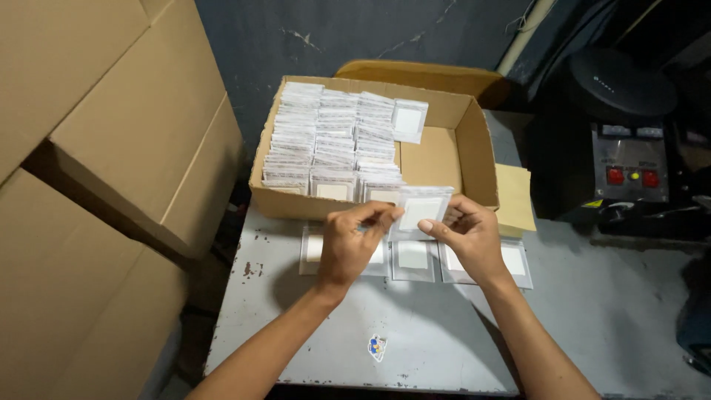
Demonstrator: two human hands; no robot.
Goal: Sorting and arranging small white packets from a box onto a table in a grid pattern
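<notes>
A: Hands?
B: Both forearms come up from the bottom edge and angle in toward each other over the grey metal table [415, 333]. Left hand [348, 244] shows its back to the camera, wrist bent, fingers curled together, thumb and forefinger pinched on the left edge of a small clear packet [421, 211] with a white square inside. Right hand [470, 235] is tilted on its side, thumb pressed against the packet's lower right, other fingers bunched behind it.
A: Where's the packet?
B: Held up off the table, just in front of the open cardboard box [459, 152], roughly upright, flat face to the camera.
A: Around it?
B: A row of similar packets [413, 258] lies flat on the table under the hands. Box is packed with three files of them [333, 137], right part bare. Big cartons [111, 148] stacked at left.
</notes>
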